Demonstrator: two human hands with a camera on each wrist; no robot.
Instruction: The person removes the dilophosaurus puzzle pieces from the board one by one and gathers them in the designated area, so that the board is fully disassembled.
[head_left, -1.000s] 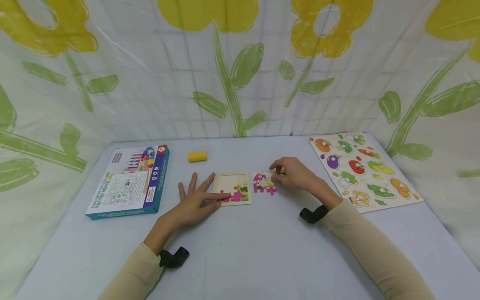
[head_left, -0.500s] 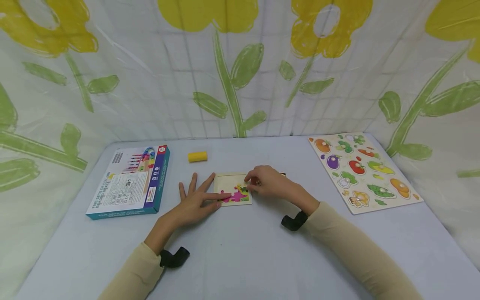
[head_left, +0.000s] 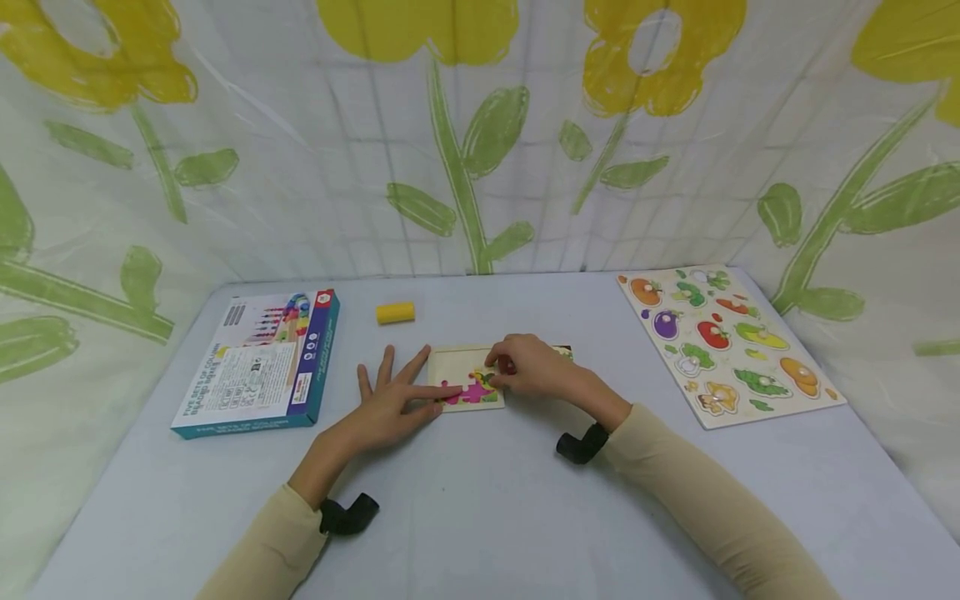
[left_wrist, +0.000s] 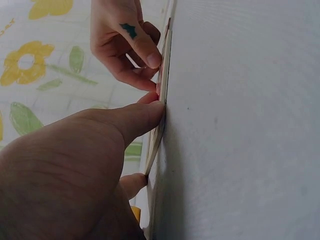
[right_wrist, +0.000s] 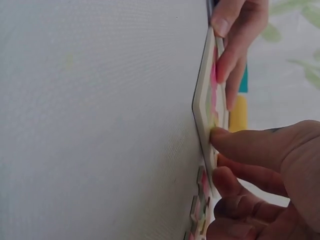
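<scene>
A shallow wooden puzzle tray (head_left: pixel 465 354) lies in the middle of the table, with pink and green jigsaw pieces (head_left: pixel 474 394) fitted along its lower part. My left hand (head_left: pixel 386 414) is spread with straight fingers; its index finger rests on the pink pieces and the thumb touches the tray's near left edge. At the tray's right side my right hand (head_left: pixel 536 367) pinches a small puzzle piece between thumb and curled fingers, low over the tray. Fingers mostly hide that piece. Further loose pieces (right_wrist: pixel 200 200) lie just right of the tray, partly covered by my right hand.
To the left lies a blue and white box (head_left: pixel 255 362). A yellow cylinder (head_left: pixel 395 312) is behind the tray. On the right a board with vegetable pictures (head_left: pixel 727 342) lies flat. A flower-printed curtain (head_left: pixel 525 208) hangs along the table's back edge.
My right hand has moved left from the loose pieces to the tray's right side, then shifted slightly further left. My left hand has stayed in place on the tray.
</scene>
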